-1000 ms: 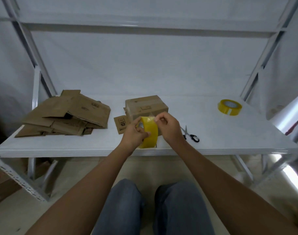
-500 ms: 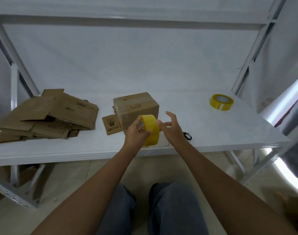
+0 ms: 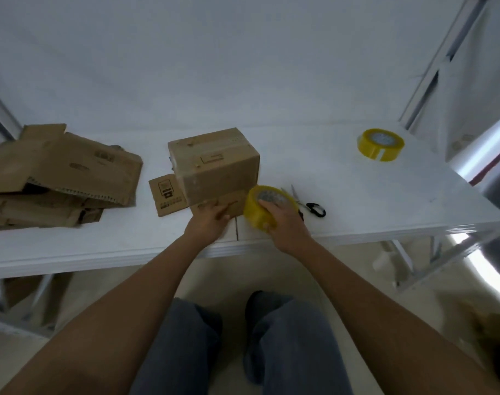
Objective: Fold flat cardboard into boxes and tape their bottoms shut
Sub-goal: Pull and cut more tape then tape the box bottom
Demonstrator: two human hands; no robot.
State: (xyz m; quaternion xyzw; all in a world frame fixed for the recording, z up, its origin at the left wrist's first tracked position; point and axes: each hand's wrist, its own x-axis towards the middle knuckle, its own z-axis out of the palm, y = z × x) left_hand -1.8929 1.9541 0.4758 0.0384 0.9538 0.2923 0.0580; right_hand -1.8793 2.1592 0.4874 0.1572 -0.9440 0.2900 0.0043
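A folded cardboard box (image 3: 214,163) stands on the white table (image 3: 100,246), its near flap lying flat toward me. My left hand (image 3: 207,222) rests on that flap with its fingers stretched forward. Just right of the box, my right hand (image 3: 287,226) grips a yellow tape roll (image 3: 257,205), fingers over its top and thumb on its side. The roll is tilted and sits close to the box's near right corner.
A pile of flat cardboard (image 3: 57,172) lies at the left of the table. Black-handled scissors (image 3: 314,208) lie right of my right hand. A second yellow tape roll (image 3: 381,143) sits far right. My knees are below the table edge.
The tape roll has passed from my left hand to my right hand and moved right and down. My left hand has gone forward onto the box's near flap.
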